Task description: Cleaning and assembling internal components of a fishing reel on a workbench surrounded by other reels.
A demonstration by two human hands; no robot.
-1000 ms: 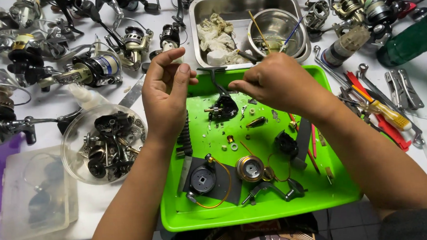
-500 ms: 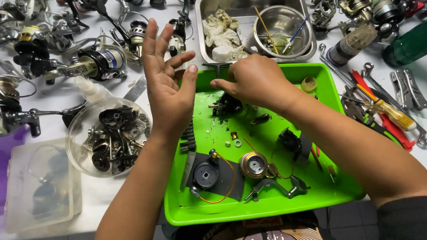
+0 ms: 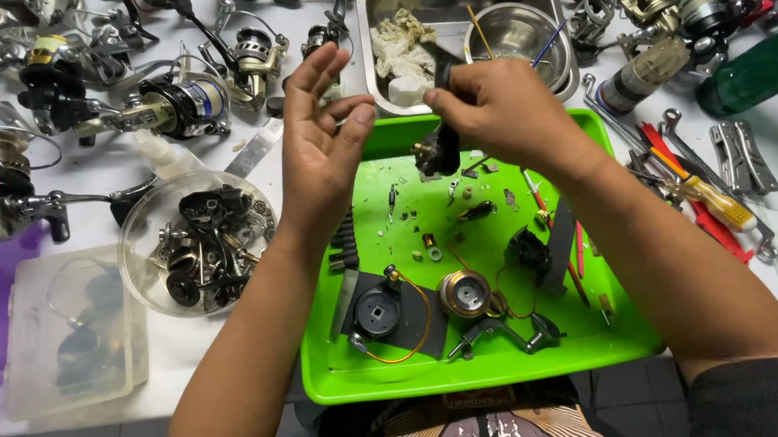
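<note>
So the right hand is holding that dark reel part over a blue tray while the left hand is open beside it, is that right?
Not quite: the tray is bright green, not blue, as the head view shows. The right hand does hold the dark reel part over it, and the left hand is open beside it.

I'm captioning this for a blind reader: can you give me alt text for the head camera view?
Over a green tray of fishing-reel parts, the right hand grips a black reel body while the left hand hovers open beside it. Reels, tools and a metal pan crowd the white table.
</note>
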